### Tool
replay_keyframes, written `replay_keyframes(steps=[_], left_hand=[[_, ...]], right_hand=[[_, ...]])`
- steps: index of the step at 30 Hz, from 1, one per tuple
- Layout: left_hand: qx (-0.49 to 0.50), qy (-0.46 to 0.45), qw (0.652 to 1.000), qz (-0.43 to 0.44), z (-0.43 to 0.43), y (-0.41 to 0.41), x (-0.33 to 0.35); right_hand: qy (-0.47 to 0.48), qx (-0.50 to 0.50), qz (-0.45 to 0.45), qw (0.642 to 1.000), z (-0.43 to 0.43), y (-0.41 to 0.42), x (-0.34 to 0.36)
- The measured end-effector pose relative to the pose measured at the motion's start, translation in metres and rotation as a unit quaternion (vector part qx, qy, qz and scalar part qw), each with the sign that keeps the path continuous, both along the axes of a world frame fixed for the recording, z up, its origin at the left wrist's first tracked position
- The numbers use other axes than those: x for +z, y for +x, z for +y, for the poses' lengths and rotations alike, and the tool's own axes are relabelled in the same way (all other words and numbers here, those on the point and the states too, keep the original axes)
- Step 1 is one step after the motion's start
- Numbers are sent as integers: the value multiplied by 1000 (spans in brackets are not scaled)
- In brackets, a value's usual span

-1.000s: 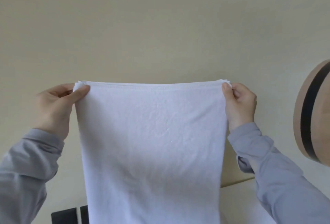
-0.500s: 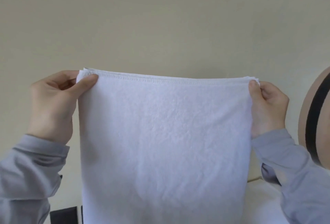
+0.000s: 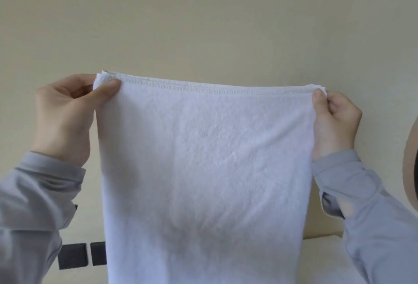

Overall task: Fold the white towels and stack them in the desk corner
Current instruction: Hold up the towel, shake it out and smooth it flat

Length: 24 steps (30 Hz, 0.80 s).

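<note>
A white towel (image 3: 203, 170) hangs in the air in front of me, doubled over, with several stitched edges lined up along its top. My left hand (image 3: 65, 118) pinches the top left corner between thumb and fingers. At the top right corner my right hand (image 3: 334, 123) pinches the layers the same way. The towel's lower end runs out of the bottom of the view. It hides most of the desk behind it.
A plain beige wall (image 3: 203, 16) fills the background. Two dark square blocks (image 3: 81, 257) sit low at the left. A white surface (image 3: 321, 258) shows at the lower right. A round tan object with a dark band (image 3: 412, 166) juts in at the right edge.
Both hands have drawn the towel closer to me and spread it a little wider. The round object has slid further out of the right edge.
</note>
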<state>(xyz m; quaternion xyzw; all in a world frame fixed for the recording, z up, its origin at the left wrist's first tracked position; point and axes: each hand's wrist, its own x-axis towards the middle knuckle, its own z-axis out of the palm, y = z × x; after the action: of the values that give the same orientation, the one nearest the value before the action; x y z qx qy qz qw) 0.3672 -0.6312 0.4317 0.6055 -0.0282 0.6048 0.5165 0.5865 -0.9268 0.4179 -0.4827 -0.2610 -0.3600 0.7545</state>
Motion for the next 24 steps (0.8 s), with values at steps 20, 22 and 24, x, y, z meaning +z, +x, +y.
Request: replay_keyframes(steps=[20,22,24], left_hand=[[221,-133,944,204,-79,-82,-203],[238,-175,923,248,-71,-103,-254],[250,-213,898,293,-60,-122,-299]], right_hand=[[-295,309,52,903,140,68,-102],[-316,324,77,889,171,52,-169],[-348,341,99,868,202,35,-228]])
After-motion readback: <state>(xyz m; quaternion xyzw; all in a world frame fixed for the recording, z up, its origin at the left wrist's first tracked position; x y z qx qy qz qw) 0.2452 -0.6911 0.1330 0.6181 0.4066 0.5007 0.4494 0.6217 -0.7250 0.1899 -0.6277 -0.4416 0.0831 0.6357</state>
